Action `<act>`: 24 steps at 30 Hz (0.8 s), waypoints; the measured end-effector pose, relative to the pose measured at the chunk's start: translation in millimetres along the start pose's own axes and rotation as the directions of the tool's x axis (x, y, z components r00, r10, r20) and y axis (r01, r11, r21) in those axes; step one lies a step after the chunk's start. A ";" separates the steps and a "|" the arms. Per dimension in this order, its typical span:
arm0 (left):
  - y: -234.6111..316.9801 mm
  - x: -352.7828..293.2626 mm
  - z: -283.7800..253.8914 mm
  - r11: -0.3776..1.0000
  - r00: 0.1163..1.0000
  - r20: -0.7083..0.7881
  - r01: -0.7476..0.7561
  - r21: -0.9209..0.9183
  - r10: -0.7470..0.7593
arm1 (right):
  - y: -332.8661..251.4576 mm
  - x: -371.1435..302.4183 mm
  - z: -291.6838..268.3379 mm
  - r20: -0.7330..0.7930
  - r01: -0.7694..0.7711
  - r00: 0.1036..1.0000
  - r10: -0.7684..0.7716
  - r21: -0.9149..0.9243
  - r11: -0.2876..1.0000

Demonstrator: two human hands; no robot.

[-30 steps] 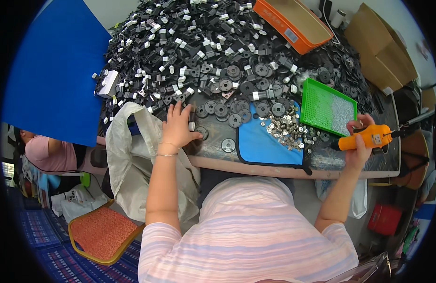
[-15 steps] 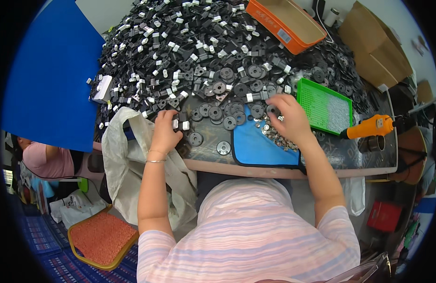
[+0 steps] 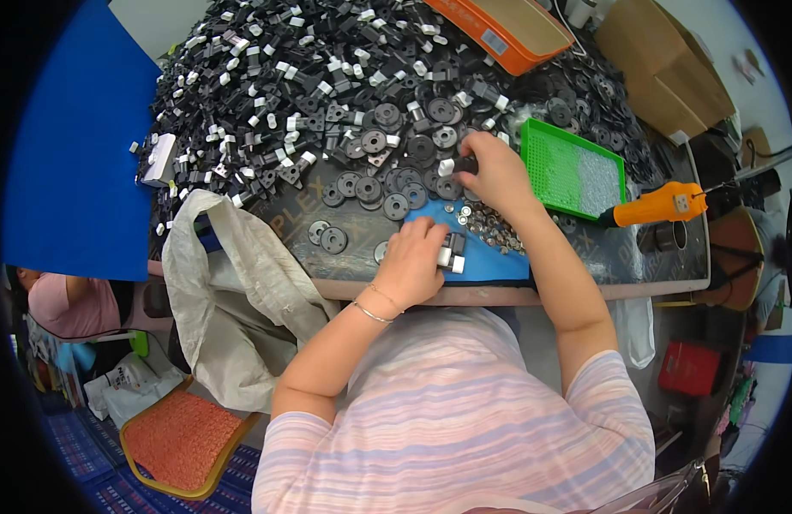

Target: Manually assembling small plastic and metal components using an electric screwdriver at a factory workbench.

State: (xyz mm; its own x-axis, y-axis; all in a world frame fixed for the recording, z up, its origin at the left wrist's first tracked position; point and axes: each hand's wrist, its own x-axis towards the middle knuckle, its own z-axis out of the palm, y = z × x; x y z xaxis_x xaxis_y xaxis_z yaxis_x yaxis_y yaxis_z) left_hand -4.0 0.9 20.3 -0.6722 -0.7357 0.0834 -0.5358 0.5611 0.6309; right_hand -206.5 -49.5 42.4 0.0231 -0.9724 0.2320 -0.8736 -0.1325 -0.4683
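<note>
My left hand [image 3: 411, 264] is closed around small black parts with white ends [image 3: 452, 259], over the left side of a blue cloth [image 3: 499, 271]. Its fingers partly hide how many parts it holds. Farther up, my right hand [image 3: 501, 176] pinches another black part with a white end [image 3: 447, 167] at the edge of the heap. Small round metal pieces [image 3: 492, 231] lie loose on the cloth, just below the right hand. Flat black discs [image 3: 395, 206] are spread between the heap and my left hand. Two more discs [image 3: 333, 240] lie farther left.
A big heap of black and white parts [image 3: 259, 94] covers the far table. An orange box [image 3: 507, 56] stands behind it. To the right are a green tray [image 3: 542, 188] of small clear pieces, an orange electric screwdriver [image 3: 662, 206] and a cardboard box [image 3: 662, 68]. A whitish sack [image 3: 233, 283] hangs front left.
My left hand has moved right, from beside the discs to the cloth, carrying the black and white parts. My right hand has risen off the metal pieces and now grips a black part with a white end.
</note>
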 end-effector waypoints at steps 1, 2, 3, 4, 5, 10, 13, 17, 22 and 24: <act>0.7 -1.1 1.8 1.000 1.000 -0.001 0.006 0.025 -0.006 | -0.7 -5.1 -4.3 -0.002 -0.007 1.000 0.007 -0.014 1.000; -2.0 -4.9 1.2 1.000 1.000 -0.027 -0.001 -0.023 0.001 | -4.5 -10.7 -9.1 0.017 -0.036 0.999 0.036 0.000 0.999; -2.5 -9.0 -1.9 0.998 0.999 -0.039 0.016 -0.063 -0.018 | -5.6 -18.6 -10.4 0.043 -0.035 0.999 0.032 0.079 0.996; -2.9 -13.8 -4.9 0.994 0.998 -0.051 0.034 -0.103 -0.039 | -6.2 -25.8 -10.3 0.068 -0.034 0.997 0.023 0.159 0.987; -5.3 -18.0 -6.0 0.993 0.996 -0.073 0.041 -0.111 -0.050 | -3.5 -31.4 -4.0 0.092 0.023 0.995 -0.045 0.230 0.973; -9.2 -38.9 -10.3 0.989 0.993 -0.093 0.056 -0.138 -0.070 | -7.6 -40.3 26.1 -0.039 0.415 0.910 -0.413 0.131 0.900; -7.3 -51.8 -13.0 0.974 0.985 -0.106 0.113 -0.196 -0.136 | -6.3 -46.7 28.6 0.036 0.501 0.863 -0.503 0.055 0.864; -14.4 -66.8 -20.0 0.946 0.951 -0.224 0.144 -0.290 -0.213 | -2.6 -53.7 15.1 0.077 0.490 0.865 -0.497 0.094 0.867; -21.2 -70.2 -4.5 0.644 0.923 0.009 0.274 -0.714 -0.384 | -19.1 -61.0 -2.4 0.302 0.206 0.925 -0.232 0.114 0.972; -20.5 -63.7 1.4 0.504 0.888 0.064 0.317 -0.803 -0.456 | -21.2 -63.5 3.2 0.317 0.173 0.927 -0.199 0.106 0.979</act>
State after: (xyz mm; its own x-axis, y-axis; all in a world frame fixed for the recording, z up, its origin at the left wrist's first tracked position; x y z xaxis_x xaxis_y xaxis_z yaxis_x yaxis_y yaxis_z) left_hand 49.1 36.7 1.0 -0.3847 -0.8849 -0.2627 -0.0725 -0.2548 0.9643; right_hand -187.8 14.4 34.9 0.3492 -0.9363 0.0375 -0.7996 -0.3186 -0.5091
